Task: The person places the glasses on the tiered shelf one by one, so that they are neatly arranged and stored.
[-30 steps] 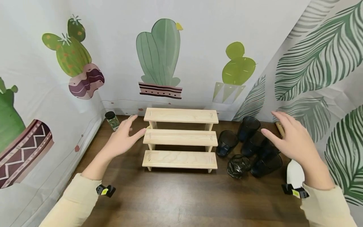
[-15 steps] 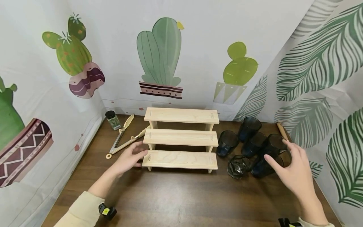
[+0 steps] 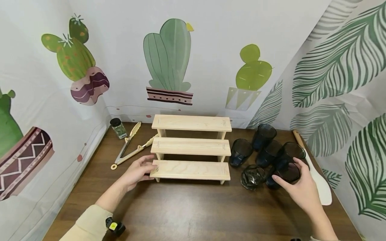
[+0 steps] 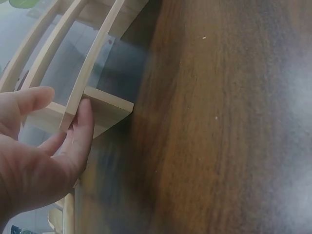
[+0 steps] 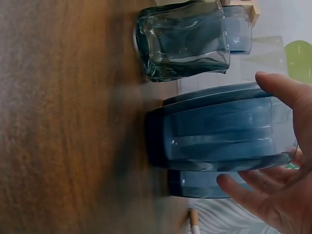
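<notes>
A three-step wooden display stand [image 3: 190,170] stands in the middle of the table. My left hand [image 3: 137,174] is at the left end of its lowest step, thumb above and fingers [image 4: 84,114] reaching beneath the board. On the right, my right hand [image 3: 301,190] grips a dark blue glass [image 5: 219,134] near its rim, thumb on one side and fingers round the other. The glass is upright. Close beside it stand several more dark blue glasses [image 3: 242,150] and a clear wavy-sided glass [image 5: 187,41].
Metal tongs [image 3: 123,152] with beige tips lie spread at the left, near a black-lidded spice jar [image 3: 118,128]. A white spatula [image 3: 321,184] with a wooden handle lies along the right edge. A patterned cloth backdrop [image 3: 211,50] closes off the back and sides.
Both hands have come down from mid-air. The left moved to the end of the lowest step; the right moved leftward onto the front blue glass and took hold of it.
</notes>
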`<act>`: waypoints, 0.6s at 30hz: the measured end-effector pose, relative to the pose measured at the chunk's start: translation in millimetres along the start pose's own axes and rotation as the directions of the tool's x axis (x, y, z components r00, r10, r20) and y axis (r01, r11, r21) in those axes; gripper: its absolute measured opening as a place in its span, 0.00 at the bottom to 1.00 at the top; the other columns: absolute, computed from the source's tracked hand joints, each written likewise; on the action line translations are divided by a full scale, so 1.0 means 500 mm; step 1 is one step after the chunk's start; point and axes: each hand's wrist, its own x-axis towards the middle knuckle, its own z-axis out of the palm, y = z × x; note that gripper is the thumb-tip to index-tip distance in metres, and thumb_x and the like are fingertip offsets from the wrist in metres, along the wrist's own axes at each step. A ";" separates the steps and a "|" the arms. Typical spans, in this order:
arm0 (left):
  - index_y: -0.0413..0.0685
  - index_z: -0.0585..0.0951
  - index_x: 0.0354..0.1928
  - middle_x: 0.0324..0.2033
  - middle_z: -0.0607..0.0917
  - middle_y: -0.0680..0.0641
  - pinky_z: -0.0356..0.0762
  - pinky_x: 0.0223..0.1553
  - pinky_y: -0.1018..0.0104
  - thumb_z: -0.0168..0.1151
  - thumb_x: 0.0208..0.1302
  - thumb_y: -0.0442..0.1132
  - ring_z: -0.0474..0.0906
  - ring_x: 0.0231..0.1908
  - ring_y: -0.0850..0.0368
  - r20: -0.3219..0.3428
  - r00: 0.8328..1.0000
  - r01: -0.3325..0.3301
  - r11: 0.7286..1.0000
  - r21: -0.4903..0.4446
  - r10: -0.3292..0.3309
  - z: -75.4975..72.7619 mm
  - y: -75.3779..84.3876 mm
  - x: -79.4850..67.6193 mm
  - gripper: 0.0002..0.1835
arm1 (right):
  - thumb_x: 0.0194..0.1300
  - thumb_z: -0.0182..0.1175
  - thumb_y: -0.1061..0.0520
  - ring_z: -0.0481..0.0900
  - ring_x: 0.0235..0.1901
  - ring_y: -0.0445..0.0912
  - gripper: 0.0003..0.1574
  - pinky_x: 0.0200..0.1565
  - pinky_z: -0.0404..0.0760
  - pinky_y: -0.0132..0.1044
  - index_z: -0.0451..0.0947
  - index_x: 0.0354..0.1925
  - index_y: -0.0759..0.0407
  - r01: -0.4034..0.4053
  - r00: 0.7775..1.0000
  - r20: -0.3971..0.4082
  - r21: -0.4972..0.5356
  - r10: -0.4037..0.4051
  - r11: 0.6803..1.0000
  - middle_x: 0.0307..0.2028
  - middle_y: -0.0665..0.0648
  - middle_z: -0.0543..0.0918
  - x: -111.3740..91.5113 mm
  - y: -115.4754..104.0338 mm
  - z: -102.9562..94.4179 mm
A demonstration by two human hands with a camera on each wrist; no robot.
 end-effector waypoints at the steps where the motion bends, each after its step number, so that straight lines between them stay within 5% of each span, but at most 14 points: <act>1: 0.34 0.59 0.77 0.59 0.76 0.30 0.86 0.47 0.53 0.65 0.71 0.36 0.83 0.48 0.47 0.001 1.000 0.003 1.000 -0.001 -0.003 0.000 0.000 -0.001 0.38 | 0.60 0.78 0.45 0.65 0.64 0.76 0.68 0.57 0.64 0.75 0.47 0.81 0.64 -0.013 1.000 0.006 0.008 0.013 1.000 0.66 0.78 0.68 -0.002 0.002 0.001; 5: 0.34 0.60 0.77 0.57 0.78 0.31 0.87 0.45 0.54 0.66 0.70 0.34 0.84 0.45 0.48 0.005 1.000 0.016 1.000 -0.011 -0.016 -0.002 -0.003 -0.003 0.38 | 0.60 0.79 0.45 0.64 0.64 0.76 0.70 0.55 0.66 0.73 0.43 0.80 0.65 -0.069 0.997 0.042 0.036 0.067 0.997 0.71 0.78 0.61 -0.007 0.014 0.006; 8: 0.33 0.61 0.76 0.56 0.78 0.32 0.87 0.45 0.55 0.65 0.70 0.33 0.84 0.44 0.49 0.008 1.000 0.020 1.000 -0.017 -0.020 -0.003 -0.005 -0.004 0.37 | 0.60 0.78 0.45 0.69 0.59 0.70 0.70 0.52 0.75 0.53 0.43 0.79 0.66 -0.093 0.993 0.070 0.046 0.090 0.995 0.70 0.76 0.63 -0.011 0.025 0.012; 13: 0.32 0.61 0.76 0.53 0.80 0.34 0.87 0.45 0.57 0.65 0.70 0.32 0.84 0.42 0.51 0.012 1.000 0.020 0.999 -0.032 -0.020 -0.004 -0.008 -0.002 0.36 | 0.60 0.79 0.48 0.72 0.56 0.48 0.67 0.43 0.69 0.18 0.45 0.77 0.67 -0.074 0.993 0.096 0.087 0.065 0.993 0.64 0.68 0.72 -0.010 0.043 0.021; 18: 0.30 0.60 0.75 0.52 0.80 0.35 0.87 0.44 0.58 0.65 0.70 0.31 0.84 0.42 0.52 0.022 1.000 0.010 0.999 -0.043 -0.009 -0.004 -0.012 0.001 0.37 | 0.60 0.79 0.48 0.68 0.55 0.31 0.65 0.45 0.63 0.14 0.47 0.76 0.65 -0.065 0.994 0.094 0.109 0.055 0.992 0.63 0.67 0.75 -0.010 0.051 0.025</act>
